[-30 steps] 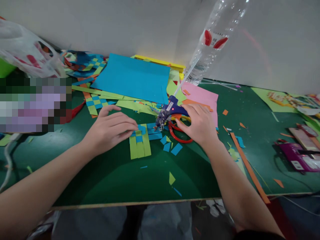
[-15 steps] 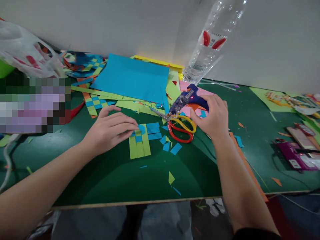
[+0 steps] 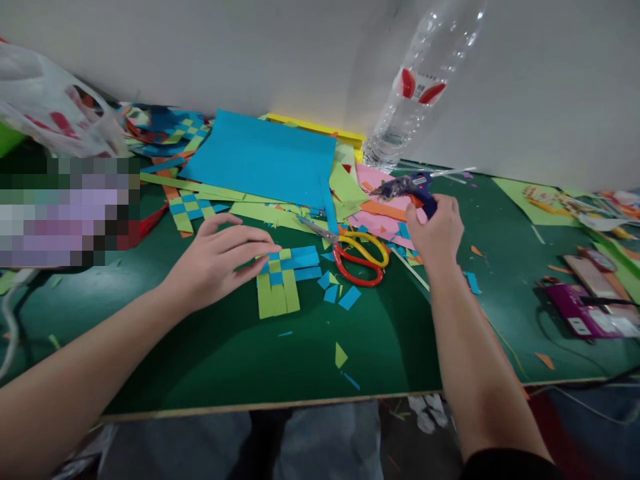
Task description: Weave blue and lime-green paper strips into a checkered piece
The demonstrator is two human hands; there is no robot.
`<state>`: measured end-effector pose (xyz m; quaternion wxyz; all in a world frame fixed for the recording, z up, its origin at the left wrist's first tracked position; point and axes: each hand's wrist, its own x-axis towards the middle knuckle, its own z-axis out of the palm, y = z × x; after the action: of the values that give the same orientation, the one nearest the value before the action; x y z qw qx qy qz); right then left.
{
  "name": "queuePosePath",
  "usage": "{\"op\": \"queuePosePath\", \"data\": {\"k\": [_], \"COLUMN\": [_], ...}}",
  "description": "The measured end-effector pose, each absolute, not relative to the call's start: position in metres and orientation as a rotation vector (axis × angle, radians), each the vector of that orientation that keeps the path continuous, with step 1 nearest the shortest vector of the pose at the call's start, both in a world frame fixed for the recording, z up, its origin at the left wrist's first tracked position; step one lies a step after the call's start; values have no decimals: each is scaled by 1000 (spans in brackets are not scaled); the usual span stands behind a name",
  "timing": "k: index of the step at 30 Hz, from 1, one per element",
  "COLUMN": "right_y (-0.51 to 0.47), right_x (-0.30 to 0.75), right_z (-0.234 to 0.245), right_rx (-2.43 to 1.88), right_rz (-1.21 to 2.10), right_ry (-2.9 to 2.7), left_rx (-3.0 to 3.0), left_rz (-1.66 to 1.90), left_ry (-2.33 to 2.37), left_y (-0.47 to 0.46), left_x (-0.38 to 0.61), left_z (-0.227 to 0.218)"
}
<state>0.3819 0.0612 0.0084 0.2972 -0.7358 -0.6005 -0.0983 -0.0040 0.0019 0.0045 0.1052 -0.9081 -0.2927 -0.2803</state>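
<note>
Woven paper mat: flat on bench, just left of scissors, green strips running toward the near edge. Left hand: fingers spread, pressing its left side. Glue gun: beyond-right of scissors, nozzle pointing left; right hand fingers wrapped round grip. Bottle: behind scissors.

A paper-craft workspace is being shown: a green table against a plain wall is being covered with coloured paper sheets, cut scraps and a woven paper mat, with scissors lying mid-table and a glue gun being held farther right.
</note>
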Motion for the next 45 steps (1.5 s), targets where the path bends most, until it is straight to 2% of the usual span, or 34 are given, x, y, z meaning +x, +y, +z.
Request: {"op": "queuePosePath", "data": {"k": [6,16,36,41,45], "right_y": [70,80,82,72,49], "right_x": [398,420,418,401,368], "right_z": [-3,-20,-29,-9,14], "right_rx": [-2250,-2290,-2065,-1957,-1631], "right_rz": [-48,-1,-43,-281,-115], "right_ry": [-1450,-1310,-1570,-1726,-2162], "left_rx": [-2678,-2703,-2678,-2629,-2609], "left_rz": [-900,-930,-935,-951,-886], "left_ry": [-883,-925,-944,-914,-1030], "left_y": [3,2,1,2,5], "left_x": [-2,-3,-3,-3,-4], "left_z": [2,2,4,4,-1]}}
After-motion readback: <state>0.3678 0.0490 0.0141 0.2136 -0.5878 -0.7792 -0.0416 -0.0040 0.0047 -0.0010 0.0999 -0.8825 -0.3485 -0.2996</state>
